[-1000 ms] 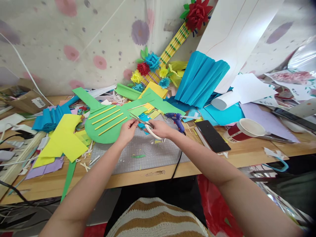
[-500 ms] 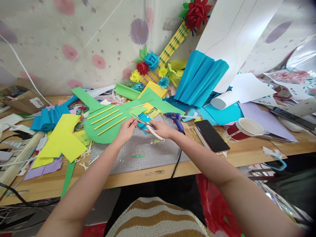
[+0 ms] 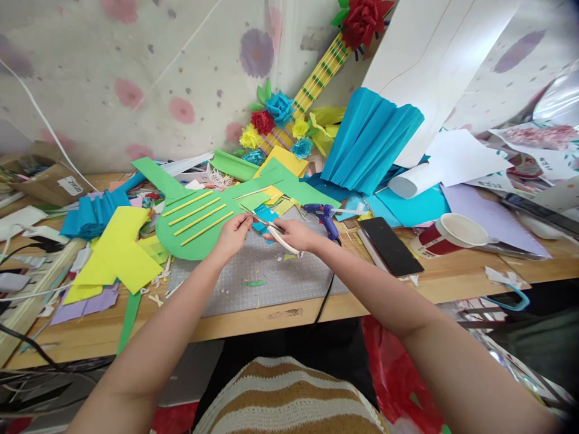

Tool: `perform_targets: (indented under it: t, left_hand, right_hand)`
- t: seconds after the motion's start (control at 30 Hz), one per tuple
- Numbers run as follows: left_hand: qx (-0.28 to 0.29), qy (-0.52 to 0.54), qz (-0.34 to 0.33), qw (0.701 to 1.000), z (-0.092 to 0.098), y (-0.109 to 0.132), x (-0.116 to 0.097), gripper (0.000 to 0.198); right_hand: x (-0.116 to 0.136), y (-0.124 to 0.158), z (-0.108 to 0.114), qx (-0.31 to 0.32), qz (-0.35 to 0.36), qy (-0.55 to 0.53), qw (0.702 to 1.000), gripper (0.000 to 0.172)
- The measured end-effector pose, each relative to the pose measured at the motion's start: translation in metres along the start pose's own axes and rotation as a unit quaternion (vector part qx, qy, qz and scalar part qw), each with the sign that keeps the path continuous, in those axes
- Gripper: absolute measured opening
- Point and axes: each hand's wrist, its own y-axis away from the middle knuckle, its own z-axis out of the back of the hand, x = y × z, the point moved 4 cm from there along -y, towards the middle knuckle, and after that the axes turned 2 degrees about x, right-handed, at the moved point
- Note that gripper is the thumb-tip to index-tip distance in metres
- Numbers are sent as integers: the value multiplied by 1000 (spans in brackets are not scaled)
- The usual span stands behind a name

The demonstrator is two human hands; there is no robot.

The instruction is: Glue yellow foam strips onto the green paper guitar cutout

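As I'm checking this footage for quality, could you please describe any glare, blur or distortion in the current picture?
Head view: the paper cup looks stretched by wide-angle distortion; the shiny material at upper right glares; the printed papers below look soft; the scissors in the right hand are fairly clear, though anything in the left hand is too small to tell.

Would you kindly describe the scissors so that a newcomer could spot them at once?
On the wooden table, find the gray cutting mat. Above it, the person's right hand holds the scissors, their blades beside the left hand. Their white handle distinguishes them from the blue-purple glue gun nearby.
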Motion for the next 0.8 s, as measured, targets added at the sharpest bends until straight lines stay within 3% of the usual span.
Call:
perform_targets:
  t: [0.2,0.47,0.6,0.8]
  left_hand:
    - [2,5,13,1000,0,0,6,23]
    - [47,87,47,994,-6,-2,4,26]
    - [71,109,56,990,-10,-2,6,26]
    - [59,136,90,985,-12,-2,5,20]
  right_hand:
    - [0,-2,3,-20,-1,19,1000,49]
    - [-11,0,2,0,8,-69,998,48]
    - [-9,3,2,10,21,-17,1000,46]
    - [3,4,6,-115,31,140,983,45]
